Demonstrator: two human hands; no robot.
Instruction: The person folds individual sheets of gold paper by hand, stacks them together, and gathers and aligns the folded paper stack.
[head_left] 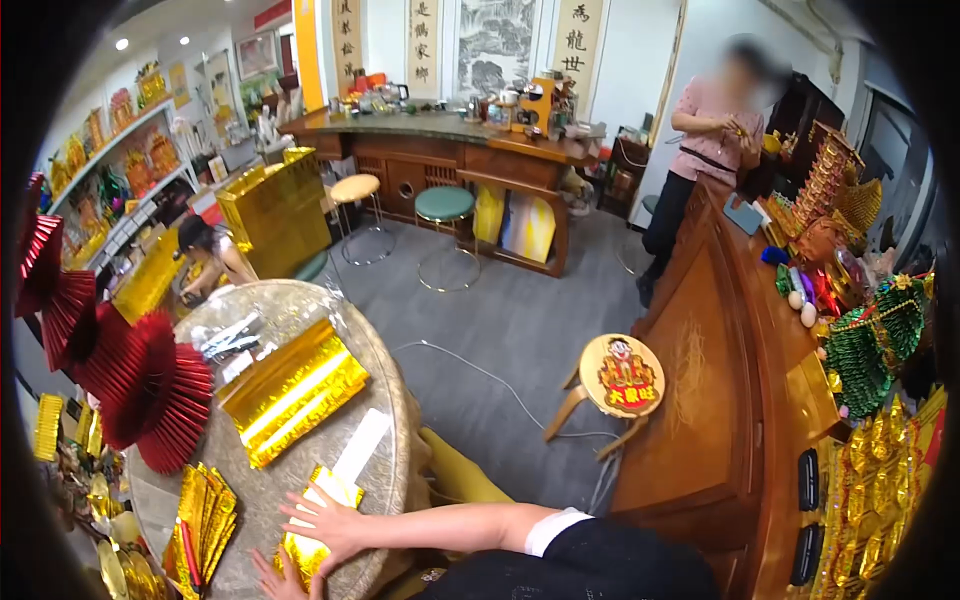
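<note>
My right hand (332,527) lies with fingers spread on a small gold foil sheet (318,492) at the front of the round table (395,400). Just below it, cut off by the picture's lower edge, my left hand (283,578) rests with its fingers stretched out against the same foil. A white paper strip (363,446) extends beyond the sheet toward the table's rim. To the left are pleated gold foil papers (218,505), with a red pen-like stick (189,555) on top. Farther back lies a larger gold foil stack (295,395).
Red pleated paper fans (170,400) stand at the table's left, near clear plastic packets (230,338). A round stool (621,374) and a wooden counter (700,400) are to the right. One person (715,130) stands behind the counter; another (212,255) sits beyond the table.
</note>
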